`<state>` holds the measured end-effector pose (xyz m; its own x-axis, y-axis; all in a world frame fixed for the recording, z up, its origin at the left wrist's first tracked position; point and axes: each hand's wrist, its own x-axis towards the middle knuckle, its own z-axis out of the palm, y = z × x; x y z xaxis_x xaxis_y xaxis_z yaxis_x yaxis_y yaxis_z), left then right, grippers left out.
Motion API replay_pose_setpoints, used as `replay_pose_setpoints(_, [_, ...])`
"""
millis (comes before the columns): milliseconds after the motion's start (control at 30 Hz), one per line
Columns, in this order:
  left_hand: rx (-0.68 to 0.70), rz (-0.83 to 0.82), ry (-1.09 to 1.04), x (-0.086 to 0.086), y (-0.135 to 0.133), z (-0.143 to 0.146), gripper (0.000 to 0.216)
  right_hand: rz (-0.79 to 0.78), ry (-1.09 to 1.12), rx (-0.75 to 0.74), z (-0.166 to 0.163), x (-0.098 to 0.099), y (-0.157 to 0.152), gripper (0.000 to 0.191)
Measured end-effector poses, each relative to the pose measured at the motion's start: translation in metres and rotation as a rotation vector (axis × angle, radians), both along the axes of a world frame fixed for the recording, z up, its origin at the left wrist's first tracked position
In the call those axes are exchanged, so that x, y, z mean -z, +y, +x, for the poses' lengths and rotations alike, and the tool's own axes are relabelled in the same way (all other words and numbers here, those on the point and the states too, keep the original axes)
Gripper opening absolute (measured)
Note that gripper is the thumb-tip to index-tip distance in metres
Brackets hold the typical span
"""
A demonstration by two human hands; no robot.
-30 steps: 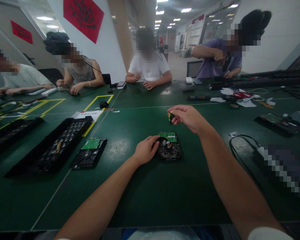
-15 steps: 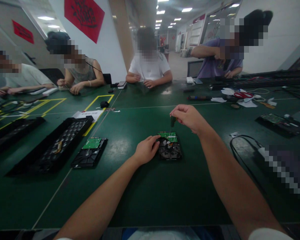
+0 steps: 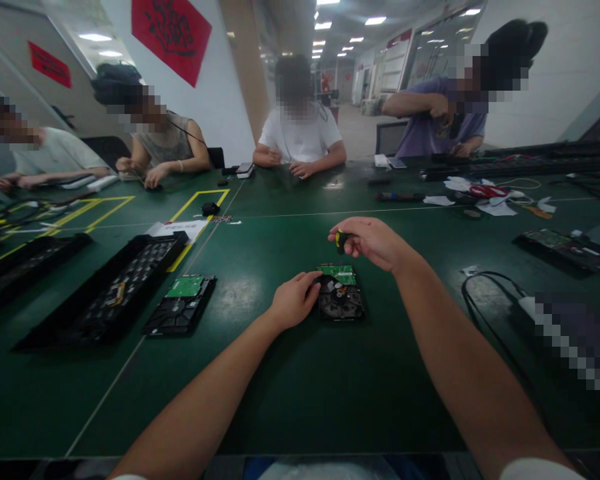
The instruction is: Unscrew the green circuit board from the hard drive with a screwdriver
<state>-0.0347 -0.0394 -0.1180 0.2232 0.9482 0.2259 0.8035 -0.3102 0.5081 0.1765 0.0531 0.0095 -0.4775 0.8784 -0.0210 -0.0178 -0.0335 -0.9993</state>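
Observation:
A hard drive (image 3: 341, 305) with a green circuit board (image 3: 337, 273) at its far end lies flat on the table in front of me. My left hand (image 3: 295, 301) grips its left edge, fingertips on the near corner of the board. Above the far end of the drive, my right hand (image 3: 373, 241) holds a small screwdriver (image 3: 341, 241) by its yellow and black handle. I cannot make out the screwdriver's blade or tip. To the left lies a second hard drive (image 3: 180, 307), also with a green board.
Long black trays (image 3: 115, 293) lie at the left. A cable (image 3: 467, 293), a power strip (image 3: 570, 333) and another drive-like unit (image 3: 563, 250) are at the right. Paper scraps (image 3: 497, 205) lie farther back. Several people sit or lean across the green table (image 3: 280, 400).
My right hand has turned and shifted slightly left; the screwdriver, upright with its shaft down to the board before, now shows its yellow handle end. My left hand stays on the drive.

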Motion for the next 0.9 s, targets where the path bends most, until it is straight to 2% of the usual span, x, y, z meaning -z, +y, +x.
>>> replay_pose_setpoints(167, [0.002, 0.003, -0.005, 0.0006, -0.0006, -0.0005, 0.042, -0.035, 0.077, -0.035, 0.0037, 0.0032, 0.0028, 0.013])
replay_pose_setpoints(500, [0.009, -0.001, 0.004, 0.0007, 0.0006, -0.0010, 0.043, 0.301, -0.216, 0.172, 0.0068, 0.0020, 0.0045, 0.017])
replay_pose_setpoints(567, [0.012, -0.003, 0.005, -0.0001, 0.0004, -0.0009, 0.042, 0.289, -0.245, 0.188, 0.0068, 0.0021, 0.0047, 0.018])
replay_pose_setpoints(667, [0.009, -0.004, 0.003, -0.0010, -0.0001, -0.0008, 0.042, 0.191, -0.222, 0.191, 0.0043, 0.0016, 0.0036, 0.017])
replay_pose_setpoints(767, [0.006, -0.006, 0.000, -0.0016, -0.0006, -0.0005, 0.043, 0.109, -0.144, 0.131, 0.0016, -0.0008, 0.0008, 0.010])
replay_pose_setpoints(900, [0.002, -0.012, 0.003, -0.0021, -0.0006, 0.0000, 0.043, 0.039, -0.075, 0.026, 0.0015, -0.0038, -0.0028, 0.017])
